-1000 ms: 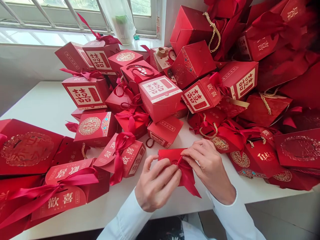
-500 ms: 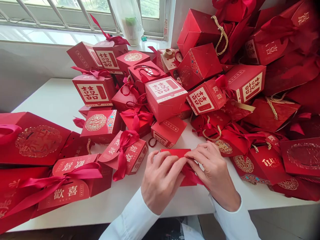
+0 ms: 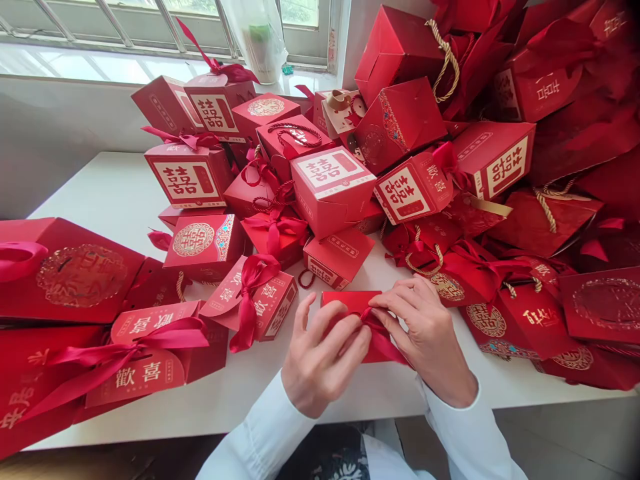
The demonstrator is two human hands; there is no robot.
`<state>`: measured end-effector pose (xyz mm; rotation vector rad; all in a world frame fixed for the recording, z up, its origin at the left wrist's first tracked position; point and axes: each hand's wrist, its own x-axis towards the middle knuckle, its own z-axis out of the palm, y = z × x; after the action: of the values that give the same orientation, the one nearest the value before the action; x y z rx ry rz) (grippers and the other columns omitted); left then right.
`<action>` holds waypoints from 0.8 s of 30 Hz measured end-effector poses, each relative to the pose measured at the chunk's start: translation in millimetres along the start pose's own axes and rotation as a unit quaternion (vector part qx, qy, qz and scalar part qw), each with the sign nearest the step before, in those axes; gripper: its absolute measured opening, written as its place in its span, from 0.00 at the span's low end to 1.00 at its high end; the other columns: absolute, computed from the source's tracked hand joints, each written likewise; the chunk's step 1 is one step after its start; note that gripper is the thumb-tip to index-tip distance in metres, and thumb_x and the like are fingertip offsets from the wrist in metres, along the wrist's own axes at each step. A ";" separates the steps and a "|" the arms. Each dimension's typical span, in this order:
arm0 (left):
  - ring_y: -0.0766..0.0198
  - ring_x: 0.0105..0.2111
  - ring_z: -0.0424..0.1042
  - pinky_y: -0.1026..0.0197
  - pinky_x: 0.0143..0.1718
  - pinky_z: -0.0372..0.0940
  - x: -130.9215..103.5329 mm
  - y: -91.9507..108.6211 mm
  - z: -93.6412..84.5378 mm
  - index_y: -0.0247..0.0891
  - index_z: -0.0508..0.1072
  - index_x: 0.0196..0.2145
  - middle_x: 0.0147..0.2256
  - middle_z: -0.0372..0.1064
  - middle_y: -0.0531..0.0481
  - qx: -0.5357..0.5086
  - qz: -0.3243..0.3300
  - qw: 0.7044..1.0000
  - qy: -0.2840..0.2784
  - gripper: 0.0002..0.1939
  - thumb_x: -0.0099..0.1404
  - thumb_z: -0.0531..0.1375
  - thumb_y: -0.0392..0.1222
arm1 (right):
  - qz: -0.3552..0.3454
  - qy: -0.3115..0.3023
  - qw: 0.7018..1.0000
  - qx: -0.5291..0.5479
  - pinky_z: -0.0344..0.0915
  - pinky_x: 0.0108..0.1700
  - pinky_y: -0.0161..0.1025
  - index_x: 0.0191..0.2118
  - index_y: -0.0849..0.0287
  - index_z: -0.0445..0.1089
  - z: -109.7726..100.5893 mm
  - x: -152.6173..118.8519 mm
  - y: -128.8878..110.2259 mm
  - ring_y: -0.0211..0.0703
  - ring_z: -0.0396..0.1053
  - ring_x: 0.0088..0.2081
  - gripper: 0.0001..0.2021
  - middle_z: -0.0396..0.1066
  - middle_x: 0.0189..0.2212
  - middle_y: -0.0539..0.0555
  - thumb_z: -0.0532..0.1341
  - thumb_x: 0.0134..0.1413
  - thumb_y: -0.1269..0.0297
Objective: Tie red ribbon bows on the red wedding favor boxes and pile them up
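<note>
A small red gift box [image 3: 345, 297] lies at the table's front edge, partly covered by my two hands. A dark pink ribbon [image 3: 387, 345] runs over it, with a tail slanting down to the right. My right hand [image 3: 425, 337] pinches the ribbon at the box's upper right between thumb and fingertips. From the left, my left hand [image 3: 325, 357] reaches over the box with curled fingers. Its foremost fingertips meet the ribbon close to the right hand's fingers; its thumb is hidden. The other fingers are lifted and loosely bent.
A ribbon-tied box [image 3: 257, 297] stands just left of my hands, with larger red boxes [image 3: 85, 267] farther left. Beyond, red boxes and bags [image 3: 410, 127] pile up toward the window and right wall. A plastic-wrapped cup [image 3: 260, 50] sits on the sill. The white table [image 3: 240, 393] ends near my sleeves.
My left hand's fingers have lifted and spread a little from the box, showing more of the ribbon. My right hand keeps its pinch. The whole view has shifted slightly.
</note>
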<state>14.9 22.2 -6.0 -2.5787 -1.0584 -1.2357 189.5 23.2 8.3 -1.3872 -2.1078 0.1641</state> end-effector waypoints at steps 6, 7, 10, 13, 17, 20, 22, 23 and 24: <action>0.57 0.40 0.69 0.44 0.53 0.58 -0.5 5.9 3.1 0.38 0.74 0.33 0.31 0.75 0.51 -0.011 -0.065 0.998 -0.022 0.05 0.63 0.60 0.30 | 0.003 -0.011 1.000 0.005 0.58 0.47 0.47 0.36 0.57 0.70 -0.5 0.1 1.2 0.44 0.62 0.37 0.07 0.71 0.30 0.51 0.55 0.61 0.71; 0.58 0.40 0.69 0.43 0.54 0.57 -0.7 5.5 2.4 0.38 0.74 0.32 0.31 0.75 0.51 -0.009 -0.048 0.999 -0.023 0.07 0.63 0.58 0.29 | 0.002 -0.013 1.000 0.005 0.58 0.47 0.47 0.36 0.57 0.70 -0.2 0.2 1.7 0.44 0.62 0.37 0.07 0.71 0.30 0.51 0.55 0.61 0.71; 0.59 0.39 0.70 0.43 0.55 0.57 -1.0 1.7 -1.4 0.36 0.74 0.32 0.31 0.75 0.51 -0.006 0.015 1.000 -0.026 0.10 0.64 0.56 0.26 | -0.001 -0.017 1.000 0.011 0.58 0.47 0.47 0.36 0.56 0.69 0.8 0.2 3.1 0.44 0.62 0.37 0.07 0.71 0.30 0.50 0.55 0.61 0.72; 0.58 0.40 0.69 0.43 0.53 0.59 -0.9 -3.6 -5.2 0.35 0.75 0.33 0.30 0.75 0.50 -0.007 0.055 0.998 -0.019 0.09 0.64 0.56 0.26 | -0.002 -0.012 1.000 0.013 0.58 0.48 0.48 0.35 0.56 0.69 1.6 -0.3 4.2 0.44 0.62 0.37 0.07 0.71 0.29 0.50 0.55 0.61 0.71; 0.57 0.41 0.69 0.45 0.51 0.61 -1.2 -8.0 -7.7 0.35 0.75 0.35 0.32 0.75 0.49 -0.010 0.071 0.997 -0.039 0.10 0.65 0.55 0.27 | 0.000 -0.002 1.000 0.006 0.58 0.49 0.49 0.36 0.55 0.69 1.7 -1.2 4.0 0.44 0.62 0.37 0.06 0.71 0.29 0.50 0.56 0.61 0.71; 0.56 0.42 0.68 0.45 0.52 0.61 -1.8 -7.1 -8.1 0.38 0.75 0.37 0.35 0.76 0.49 -0.049 0.024 0.996 -0.077 0.10 0.64 0.56 0.28 | -0.001 0.005 1.000 0.006 0.58 0.50 0.50 0.36 0.55 0.69 1.4 -1.3 2.3 0.45 0.62 0.37 0.06 0.71 0.30 0.50 0.56 0.60 0.72; 0.55 0.43 0.67 0.44 0.52 0.60 -1.6 -4.8 -8.9 0.40 0.75 0.37 0.36 0.75 0.50 -0.102 -0.030 0.991 -0.082 0.09 0.63 0.57 0.30 | -0.003 0.009 1.000 0.009 0.59 0.50 0.50 0.36 0.56 0.69 1.6 -1.2 1.3 0.45 0.62 0.39 0.07 0.71 0.31 0.51 0.56 0.60 0.73; 0.55 0.44 0.67 0.45 0.52 0.61 -1.3 -3.6 -9.6 0.40 0.74 0.38 0.37 0.75 0.49 -0.131 -0.057 0.987 -0.075 0.09 0.63 0.58 0.30 | -0.005 0.012 1.000 0.012 0.60 0.49 0.50 0.37 0.56 0.70 1.8 -1.2 0.9 0.46 0.62 0.39 0.07 0.71 0.31 0.51 0.56 0.60 0.73; 0.55 0.45 0.67 0.47 0.51 0.63 -0.9 -2.7 -10.5 0.40 0.74 0.40 0.38 0.74 0.48 -0.155 -0.084 0.983 -0.058 0.09 0.62 0.59 0.31 | -0.006 0.016 1.000 0.015 0.60 0.49 0.49 0.37 0.56 0.70 1.9 -1.4 0.7 0.46 0.62 0.40 0.07 0.72 0.32 0.52 0.57 0.60 0.74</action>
<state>6.0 20.0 -0.2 -2.8755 -1.2148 -1.4042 189.4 22.8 5.9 -1.3518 -2.0782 0.1670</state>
